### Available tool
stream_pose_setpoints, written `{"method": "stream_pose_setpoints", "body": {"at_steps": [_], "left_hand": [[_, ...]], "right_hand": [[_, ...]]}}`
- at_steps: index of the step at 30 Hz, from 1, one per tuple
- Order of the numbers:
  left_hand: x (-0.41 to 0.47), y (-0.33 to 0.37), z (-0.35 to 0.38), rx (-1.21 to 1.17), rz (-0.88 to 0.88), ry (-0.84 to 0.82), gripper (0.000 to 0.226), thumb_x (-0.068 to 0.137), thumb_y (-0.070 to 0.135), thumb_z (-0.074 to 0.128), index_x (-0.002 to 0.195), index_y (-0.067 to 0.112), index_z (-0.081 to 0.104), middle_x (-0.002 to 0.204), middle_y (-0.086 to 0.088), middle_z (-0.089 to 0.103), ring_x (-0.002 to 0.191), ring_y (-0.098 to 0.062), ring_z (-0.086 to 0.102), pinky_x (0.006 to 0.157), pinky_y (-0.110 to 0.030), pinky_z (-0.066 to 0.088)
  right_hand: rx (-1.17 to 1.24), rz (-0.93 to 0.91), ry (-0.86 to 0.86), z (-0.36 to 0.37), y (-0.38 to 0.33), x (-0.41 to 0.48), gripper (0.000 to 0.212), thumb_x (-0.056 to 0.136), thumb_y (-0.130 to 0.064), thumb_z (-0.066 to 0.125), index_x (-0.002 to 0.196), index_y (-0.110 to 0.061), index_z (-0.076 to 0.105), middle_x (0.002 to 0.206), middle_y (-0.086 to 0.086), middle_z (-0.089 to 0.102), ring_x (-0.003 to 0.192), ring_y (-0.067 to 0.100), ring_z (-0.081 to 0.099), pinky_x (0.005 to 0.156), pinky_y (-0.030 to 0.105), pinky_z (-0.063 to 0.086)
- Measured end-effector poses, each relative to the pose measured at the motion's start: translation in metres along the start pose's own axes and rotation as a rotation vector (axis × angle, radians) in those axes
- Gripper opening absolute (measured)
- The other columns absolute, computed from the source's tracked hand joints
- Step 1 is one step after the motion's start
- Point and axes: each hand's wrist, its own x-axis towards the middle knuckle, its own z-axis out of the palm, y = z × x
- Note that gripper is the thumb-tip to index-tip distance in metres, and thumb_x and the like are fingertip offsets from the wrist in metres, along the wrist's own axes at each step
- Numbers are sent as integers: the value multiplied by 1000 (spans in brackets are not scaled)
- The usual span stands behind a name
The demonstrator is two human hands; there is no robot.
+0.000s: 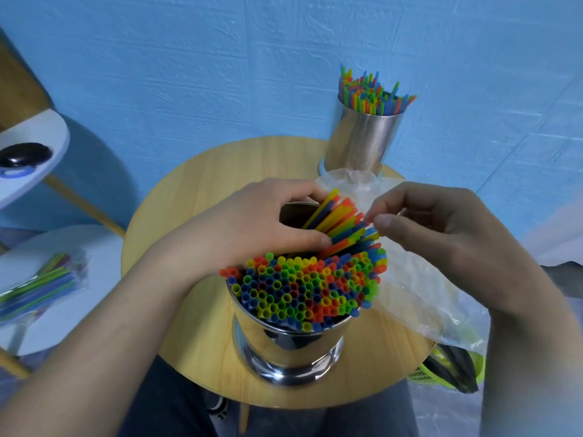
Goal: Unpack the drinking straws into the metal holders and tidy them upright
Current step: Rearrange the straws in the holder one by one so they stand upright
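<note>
Left hand [249, 222] grips multicoloured plastic straws [340, 219] leaning in the shiny steel holder [284, 342] at the round wooden table's [195, 190] front edge; right hand [441, 234] pinches their tips.

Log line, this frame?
left hand grips leaning straws | right hand pinches tips | near holder mostly full | far holder stocked

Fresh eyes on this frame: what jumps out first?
A metal holder crammed with bright straws stands in the middle of the round table. At its far rim the left hand grips a leaning bunch while the right hand pinches its tips. A second filled holder stands at the table's far edge.
</note>
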Motion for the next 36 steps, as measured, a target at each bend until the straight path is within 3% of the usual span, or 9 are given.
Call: {"method": "stream_pose_setpoints", "body": {"at_steps": [3, 5, 9, 12, 17, 22, 26, 30, 36], "left_hand": [[1, 0, 1, -10, 2, 18, 30, 82, 41, 82, 107, 49, 69, 102, 30, 71, 94, 11, 65, 89, -31, 51], [1, 0, 2, -6, 5, 23, 28, 82, 41, 82, 104, 52, 68, 99, 30, 71, 92, 11, 65, 86, -30, 50], [1, 0, 1, -12, 19, 24, 24, 80, 46, 80, 95, 57, 66, 96, 27, 72, 90, 8, 66, 82, -30, 48], [0, 1, 1, -6, 25, 27, 23, 77, 49, 76, 95, 59, 65, 99, 26, 73, 92, 8, 66, 84, -31, 50], [0, 1, 1, 11, 22, 40, 27, 81, 46, 81, 94, 62, 64, 101, 27, 72, 93, 10, 65, 88, -33, 51], [-1, 2, 2, -2, 76, 150, 54, 69, 62, 75, 121, 53, 62, 114, 28, 68, 106, 9, 63, 101, -33, 51], [-3, 7, 2, -26, 187, 240, 35, 77, 58, 72, 111, 47, 71, 105, 25, 71, 106, 1, 65, 97, -38, 52], [-1, 8, 4, -17, 223, 307, 29, 79, 59, 68, 100, 40, 75, 104, 15, 72, 107, -9, 65, 94, -44, 52], [-2, 9, 2, -61, 225, 324, 13, 85, 40, 71, 95, 34, 77, 103, 11, 73, 107, -11, 65, 96, -44, 51]], "right_hand": [[19, 8, -19, 1, -1, 0, 13, 86, -43, 74, 89, -31, 78, 66, 9, 61, 66, 38, 46, 57, 42, 37], [25, 3, -21, 2, -2, 2, 14, 84, -43, 72, 89, -31, 78, 68, 16, 60, 66, 39, 47, 59, 48, 39], [34, -16, -19, 5, -4, 4, 12, 88, -40, 74, 88, -29, 78, 69, 15, 60, 66, 37, 46, 60, 39, 36], [28, -31, -20, 6, -5, 5, 10, 90, -39, 75, 91, -29, 78, 71, 17, 63, 68, 39, 49, 57, 42, 38], [40, -72, 29, 8, -2, 7, 8, 91, -33, 72, 88, -28, 77, 65, -5, 61, 62, 28, 44, 57, 29, 37], [90, -128, 136, 14, -5, 11, 8, 93, -31, 68, 91, -26, 74, 78, 4, 68, 69, 38, 50, 58, 43, 38], [88, -164, 144, 19, -9, 15, 7, 93, -28, 68, 91, -24, 74, 81, 8, 68, 71, 43, 53, 59, 47, 41], [114, -162, 141, 25, -9, 16, 6, 92, -27, 70, 91, -23, 74, 82, 5, 71, 72, 40, 56, 61, 43, 44], [84, -128, 158, 20, -7, 12, 8, 91, -31, 75, 90, -23, 75, 81, 5, 70, 72, 42, 53, 62, 47, 44]]}}
